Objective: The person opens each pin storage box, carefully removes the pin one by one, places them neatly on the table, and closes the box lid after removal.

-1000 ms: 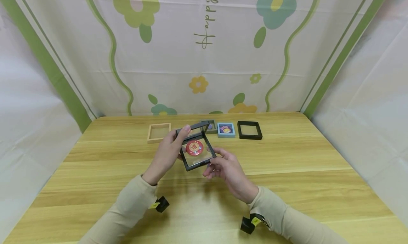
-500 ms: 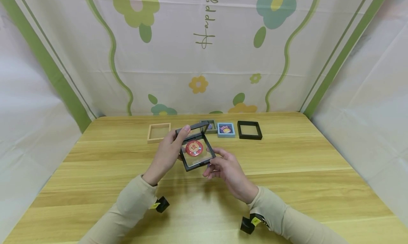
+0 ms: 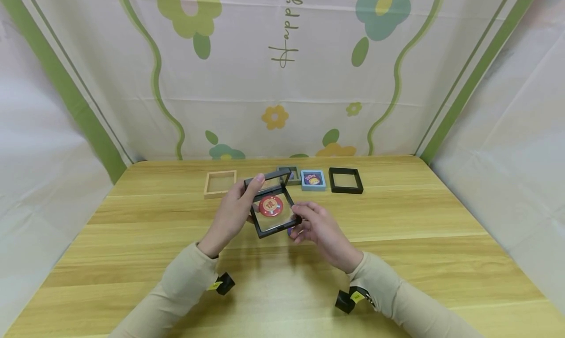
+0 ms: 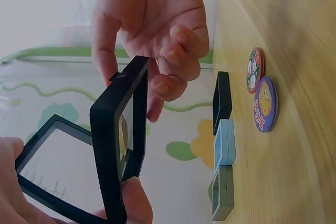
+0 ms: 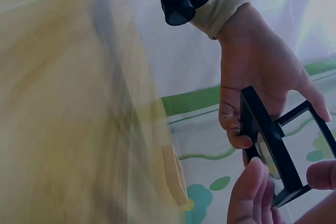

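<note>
A black hinged display frame (image 3: 278, 228) with clear film is held above the table, its lid (image 3: 268, 182) raised. Inside, a red round badge (image 3: 270, 206) lies against the film. My left hand (image 3: 231, 213) grips the frame at its hinge side, thumb on the lid. My right hand (image 3: 320, 232) pinches the near right corner, with its other fingers (image 4: 160, 85) curled behind the frame. Two more round badges, one red and green (image 4: 255, 70) and one purple (image 4: 266, 104) with a yellow figure, lie on the table below in the left wrist view.
Along the back of the wooden table (image 3: 397, 259) stand a beige frame (image 3: 206, 186), a grey frame (image 3: 293, 182), a light blue frame (image 3: 313, 187) with a picture, and another black frame (image 3: 346, 190). A floral cloth (image 3: 247, 83) hangs behind.
My right hand has moved slightly to the right and its fingers have shifted on the corner. The frame has tilted a little with it; my left hand keeps its grip.
</note>
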{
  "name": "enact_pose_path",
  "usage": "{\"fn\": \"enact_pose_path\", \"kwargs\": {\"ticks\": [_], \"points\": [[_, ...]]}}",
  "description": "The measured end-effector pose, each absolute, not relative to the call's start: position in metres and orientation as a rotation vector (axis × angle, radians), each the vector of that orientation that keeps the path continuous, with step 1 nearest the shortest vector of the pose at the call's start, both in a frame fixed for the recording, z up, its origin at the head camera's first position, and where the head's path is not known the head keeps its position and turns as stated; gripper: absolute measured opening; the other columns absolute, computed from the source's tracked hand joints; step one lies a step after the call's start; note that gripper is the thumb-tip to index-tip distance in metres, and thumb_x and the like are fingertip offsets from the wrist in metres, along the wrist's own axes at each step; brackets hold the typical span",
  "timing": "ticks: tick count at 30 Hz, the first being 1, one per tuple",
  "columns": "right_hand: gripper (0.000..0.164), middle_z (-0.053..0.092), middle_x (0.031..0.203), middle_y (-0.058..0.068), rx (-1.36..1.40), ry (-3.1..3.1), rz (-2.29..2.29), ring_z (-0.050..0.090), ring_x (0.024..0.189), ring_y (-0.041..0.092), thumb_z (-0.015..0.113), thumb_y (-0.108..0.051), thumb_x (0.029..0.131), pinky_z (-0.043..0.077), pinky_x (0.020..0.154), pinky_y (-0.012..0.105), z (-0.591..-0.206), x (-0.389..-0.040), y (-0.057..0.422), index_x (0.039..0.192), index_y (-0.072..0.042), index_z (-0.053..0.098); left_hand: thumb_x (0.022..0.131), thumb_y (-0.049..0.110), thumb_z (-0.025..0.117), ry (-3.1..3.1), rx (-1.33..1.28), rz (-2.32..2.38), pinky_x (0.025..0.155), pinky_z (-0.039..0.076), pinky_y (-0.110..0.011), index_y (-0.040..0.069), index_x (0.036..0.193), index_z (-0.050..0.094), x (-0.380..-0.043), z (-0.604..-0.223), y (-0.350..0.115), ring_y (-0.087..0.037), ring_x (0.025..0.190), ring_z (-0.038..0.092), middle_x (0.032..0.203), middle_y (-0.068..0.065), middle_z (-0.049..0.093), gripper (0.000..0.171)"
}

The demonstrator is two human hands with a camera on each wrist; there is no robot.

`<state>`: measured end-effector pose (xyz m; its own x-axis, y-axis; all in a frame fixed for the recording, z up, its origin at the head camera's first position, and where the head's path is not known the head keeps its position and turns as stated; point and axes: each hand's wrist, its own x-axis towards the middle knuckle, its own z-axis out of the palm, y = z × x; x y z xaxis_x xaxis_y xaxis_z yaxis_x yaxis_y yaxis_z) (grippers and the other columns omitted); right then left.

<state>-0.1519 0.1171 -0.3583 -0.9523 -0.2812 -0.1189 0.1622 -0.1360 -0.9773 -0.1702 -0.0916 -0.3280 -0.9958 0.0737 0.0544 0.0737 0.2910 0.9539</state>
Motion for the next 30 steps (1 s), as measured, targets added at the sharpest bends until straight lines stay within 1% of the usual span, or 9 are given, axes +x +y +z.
{"fn": "enact_pose_path", "kwargs": {"ticks": [5,7,10,14,17,20,25,28,30], "points": [[0.031,0.055,0.086,0.01,-0.06,2.031,-2.152,0.053,0.064,0.019,0.056,-0.019,0.099,0.045,0.054,0.025,-0.355,-0.156,0.121,0.123,0.002,0.055,0.091,0.07,0.047,2.513,0.149,1.871,0.06,0.057,-0.04,0.001,0.107,0.055,-0.17,-0.328,-0.092,-0.029,0.072,0.06,0.089,-0.02,0.052,0.071],[0.028,0.054,0.084,0.009,-0.071,2.102,-2.147,0.049,0.063,0.017,0.058,-0.018,0.099,0.042,0.052,0.024,-0.354,-0.157,0.122,0.12,0.001,0.057,0.091,0.071,0.048,2.51,0.146,1.868,0.06,0.057,-0.04,0.001,0.108,0.056,-0.17,-0.328,-0.091,-0.028,0.073,0.063,0.091,-0.021,0.054,0.072],[0.025,0.055,0.085,0.009,-0.127,2.193,-2.133,0.047,0.062,0.016,0.061,-0.017,0.098,0.041,0.052,0.024,-0.352,-0.157,0.124,0.116,0.0,0.057,0.091,0.071,0.048,2.507,0.146,1.862,0.061,0.057,-0.039,0.001,0.11,0.056,-0.17,-0.328,-0.091,-0.027,0.074,0.064,0.093,-0.02,0.055,0.073],[0.023,0.059,0.085,0.011,-0.268,2.323,-2.091,0.049,0.065,0.018,0.067,-0.018,0.095,0.041,0.055,0.023,-0.35,-0.155,0.126,0.109,-0.001,0.061,0.09,0.072,0.048,2.511,0.141,1.85,0.061,0.057,-0.04,0.001,0.111,0.057,-0.168,-0.329,-0.088,-0.028,0.075,0.063,0.093,-0.017,0.058,0.075],[0.016,0.058,0.081,0.012,-0.428,2.444,-2.041,0.048,0.063,0.021,0.071,-0.017,0.092,0.039,0.05,0.024,-0.35,-0.154,0.126,0.102,-0.005,0.066,0.088,0.074,0.048,2.519,0.124,1.823,0.063,0.056,-0.041,0.002,0.11,0.058,-0.166,-0.331,-0.085,-0.027,0.075,0.062,0.092,-0.015,0.06,0.076],[0.012,0.055,0.074,0.009,-0.588,2.583,-1.971,0.046,0.06,0.019,0.075,-0.016,0.09,0.036,0.048,0.024,-0.352,-0.153,0.124,0.096,-0.008,0.069,0.087,0.076,0.049,2.523,0.122,1.799,0.062,0.056,-0.042,0.002,0.109,0.058,-0.164,-0.335,-0.081,-0.027,0.075,0.06,0.092,-0.014,0.061,0.077],[0.017,0.054,0.071,0.003,-0.79,2.767,-1.856,0.046,0.059,0.018,0.08,-0.021,0.085,0.038,0.051,0.025,-0.355,-0.152,0.121,0.094,-0.008,0.073,0.086,0.076,0.05,2.525,0.161,1.784,0.057,0.054,-0.039,0.002,0.106,0.06,-0.16,-0.338,-0.074,-0.025,0.069,0.057,0.085,-0.014,0.06,0.077],[0.02,0.054,0.073,0.005,-0.854,2.833,-1.792,0.046,0.06,0.018,0.084,-0.02,0.081,0.038,0.051,0.026,-0.357,-0.152,0.121,0.093,-0.008,0.074,0.085,0.076,0.05,2.522,0.178,1.786,0.057,0.053,-0.041,0.002,0.107,0.06,-0.158,-0.338,-0.071,-0.025,0.067,0.055,0.085,-0.016,0.059,0.078],[0.021,0.055,0.074,0.007,-0.867,2.857,-1.752,0.047,0.06,0.018,0.086,-0.019,0.078,0.039,0.051,0.026,-0.357,-0.152,0.121,0.093,-0.008,0.075,0.086,0.075,0.051,2.518,0.185,1.794,0.058,0.053,-0.042,0.002,0.108,0.06,-0.157,-0.337,-0.07,-0.027,0.068,0.057,0.087,-0.016,0.06,0.077]]}}
